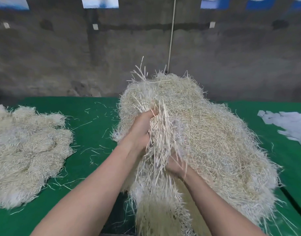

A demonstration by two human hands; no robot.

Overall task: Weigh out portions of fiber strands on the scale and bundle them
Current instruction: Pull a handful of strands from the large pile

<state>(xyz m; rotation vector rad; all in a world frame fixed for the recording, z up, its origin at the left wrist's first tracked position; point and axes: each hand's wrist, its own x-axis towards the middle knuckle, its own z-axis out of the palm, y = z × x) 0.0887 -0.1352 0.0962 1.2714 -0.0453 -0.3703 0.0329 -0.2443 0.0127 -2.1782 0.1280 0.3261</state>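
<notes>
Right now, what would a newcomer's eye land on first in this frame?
The big pale heap of fiber strands right of centre on the green table, with the left hand gripping it high up and the right hand half hidden lower. A flatter pile of strands lies far left.

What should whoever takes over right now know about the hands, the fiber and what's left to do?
Left hand: grips a handful of strands pulled up from the big loose pile at centre-right of the green table.
Right hand: lower in the same strands; its fingers are hidden, so the grip is unclear.
Done: a heap of clumped fiber, seemingly finished portions, lies at far left. White paper slips lie at far right.
No scale is in view.
Left: weigh this handful, bundle it, then work through the big pile.
</notes>
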